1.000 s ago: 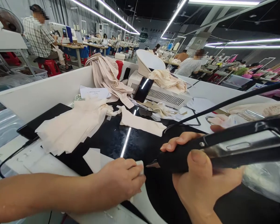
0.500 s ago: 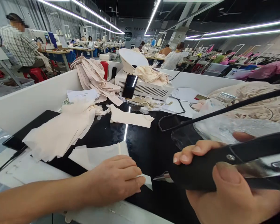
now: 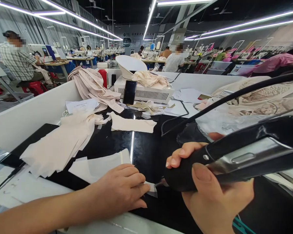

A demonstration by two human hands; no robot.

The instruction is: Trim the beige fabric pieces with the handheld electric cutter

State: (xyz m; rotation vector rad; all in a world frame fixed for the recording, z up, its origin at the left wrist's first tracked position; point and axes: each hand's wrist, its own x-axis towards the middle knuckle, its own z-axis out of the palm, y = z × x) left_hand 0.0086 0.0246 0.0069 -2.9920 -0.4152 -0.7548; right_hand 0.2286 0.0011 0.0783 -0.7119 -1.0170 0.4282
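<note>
My left hand (image 3: 123,190) lies over a thin white cloth piece (image 3: 95,169), fingers extended and pressing it to the glossy black tabletop (image 3: 146,146). A corner of the cloth shows beyond my fingertips. My right hand (image 3: 212,198) is wrapped around a thick black handheld tool (image 3: 249,159) with a silver metal panel on its side. The tool's narrow tip points left and meets or hovers at that cloth corner; contact cannot be made out. Left of my left hand lies a fanned stack of pale cloth pieces (image 3: 58,143). Farther back is a single beige piece (image 3: 133,124).
A phone (image 3: 130,92) leans on a white vented machine (image 3: 146,92) at the back. Beige garments (image 3: 88,83) hang over the left wall. A black cable (image 3: 224,97) arcs across the right side near plastic bags (image 3: 217,122). Other people sit at sewing machines beyond.
My right hand and the tool have shifted left, and the tool's rear has turned to show more of its metal panel. My left hand stays on the cloth. The view has tilted slightly.
</note>
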